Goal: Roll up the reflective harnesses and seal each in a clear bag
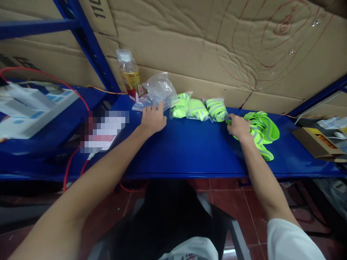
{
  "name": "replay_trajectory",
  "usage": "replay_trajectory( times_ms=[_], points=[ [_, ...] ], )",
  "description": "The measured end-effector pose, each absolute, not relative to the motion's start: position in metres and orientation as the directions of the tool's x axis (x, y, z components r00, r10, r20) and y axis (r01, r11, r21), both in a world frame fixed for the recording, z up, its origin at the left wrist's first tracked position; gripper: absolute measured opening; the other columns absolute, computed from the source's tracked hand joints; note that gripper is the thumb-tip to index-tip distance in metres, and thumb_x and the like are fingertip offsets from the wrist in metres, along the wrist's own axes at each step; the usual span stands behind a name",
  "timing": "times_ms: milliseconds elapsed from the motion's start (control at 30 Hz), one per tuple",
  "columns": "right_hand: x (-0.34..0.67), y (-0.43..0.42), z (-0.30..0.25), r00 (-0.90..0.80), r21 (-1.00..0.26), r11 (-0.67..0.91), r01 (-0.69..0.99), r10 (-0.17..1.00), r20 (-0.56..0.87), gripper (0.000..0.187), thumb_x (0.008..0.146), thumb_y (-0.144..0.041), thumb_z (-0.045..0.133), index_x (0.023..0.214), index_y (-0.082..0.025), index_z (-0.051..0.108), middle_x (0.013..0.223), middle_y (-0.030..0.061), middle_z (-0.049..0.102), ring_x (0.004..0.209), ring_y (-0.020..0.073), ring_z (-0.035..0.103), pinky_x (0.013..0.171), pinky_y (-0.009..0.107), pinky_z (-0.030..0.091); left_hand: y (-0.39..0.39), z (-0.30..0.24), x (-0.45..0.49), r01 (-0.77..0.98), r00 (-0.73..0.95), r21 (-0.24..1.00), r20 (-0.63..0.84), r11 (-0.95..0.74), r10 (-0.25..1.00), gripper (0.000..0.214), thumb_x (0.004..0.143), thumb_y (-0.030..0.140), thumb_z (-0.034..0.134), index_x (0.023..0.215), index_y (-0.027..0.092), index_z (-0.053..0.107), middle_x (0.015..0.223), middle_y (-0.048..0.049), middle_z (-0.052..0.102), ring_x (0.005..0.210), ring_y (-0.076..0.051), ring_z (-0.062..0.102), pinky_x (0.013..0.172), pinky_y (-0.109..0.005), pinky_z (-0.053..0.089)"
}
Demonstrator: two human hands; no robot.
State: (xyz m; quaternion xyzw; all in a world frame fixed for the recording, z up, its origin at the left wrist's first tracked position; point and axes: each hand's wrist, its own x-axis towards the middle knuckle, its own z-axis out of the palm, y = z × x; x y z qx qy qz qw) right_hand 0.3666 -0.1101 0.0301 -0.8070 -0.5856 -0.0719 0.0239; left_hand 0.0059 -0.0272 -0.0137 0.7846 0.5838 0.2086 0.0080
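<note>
My left hand (152,118) reaches to the back of the blue shelf (189,151), its fingers on the edge of a pile of clear plastic bags (157,90). My right hand (238,126) is closed on a loose heap of neon green reflective straps (261,130). Between the hands lie three clear bags packed with folded green straps (198,109), side by side against the cardboard wall.
A plastic bottle with a yellow label (130,74) stands behind the clear bags. A white device (29,108) and red cables (73,159) sit at left. An open cardboard box (316,142) is at right. Blue rack posts (89,43) rise at back left.
</note>
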Motion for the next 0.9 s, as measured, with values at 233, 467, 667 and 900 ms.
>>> replay_trajectory(
  times_ms=[233, 467, 667, 900],
  points=[
    [0.362, -0.115, 0.043, 0.173, -0.283, 0.054, 0.958, 0.68, 0.713, 0.047, 0.101, -0.024, 0.04, 0.134, -0.019, 0.074, 0.128, 0.018, 0.07, 0.124, 0.0365, 0.068, 0.109, 0.058, 0.055, -0.044, -0.001, 0.022, 0.821, 0.175, 0.39, 0.522, -0.416, 0.835, 0.079, 0.089, 0.03, 0.059, 0.163, 0.009, 0.04, 0.166, -0.028, 0.044, 0.158, -0.049, 0.035, 0.13, -0.068, 0.022],
    [0.306, -0.139, 0.025, -0.206, -0.15, 0.549, 0.822, 0.532, 0.821, 0.033, 0.105, -0.036, 0.056, 0.131, -0.033, 0.075, 0.117, 0.0124, 0.071, 0.11, 0.031, 0.072, 0.097, 0.054, 0.064, -0.073, 0.011, 0.044, 0.46, 0.553, 0.264, 0.662, -0.848, 0.506, 0.076, 0.085, 0.055, 0.079, 0.149, 0.021, 0.057, 0.144, -0.0179, 0.064, 0.139, -0.04, 0.055, 0.123, -0.058, 0.039],
    [0.27, -0.155, 0.001, -0.444, -0.093, 0.792, 0.603, 0.431, 0.785, 0.043, 0.099, -0.027, 0.07, 0.139, -0.041, 0.07, 0.128, 0.0077, 0.07, 0.112, 0.0277, 0.074, 0.091, 0.047, 0.068, -0.096, -0.011, 0.072, 0.024, 0.66, 0.67, 0.546, -0.742, 0.516, 0.039, 0.082, 0.049, 0.085, 0.105, 0.02, 0.074, 0.108, -0.0122, 0.078, 0.106, -0.032, 0.073, 0.095, -0.049, 0.058],
    [0.294, -0.148, 0.034, -0.289, -0.206, 0.691, 0.693, 0.528, 0.799, 0.061, 0.103, -0.072, 0.042, 0.131, -0.027, 0.072, 0.115, 0.0134, 0.075, 0.112, 0.0355, 0.072, 0.1, 0.055, 0.058, -0.083, -0.015, 0.069, -0.151, 0.572, 0.9, 0.417, -0.409, 0.706, 0.031, 0.075, 0.021, 0.082, 0.106, 0.017, 0.077, 0.103, -0.0092, 0.083, 0.093, -0.025, 0.079, 0.085, -0.039, 0.061]
  ],
)
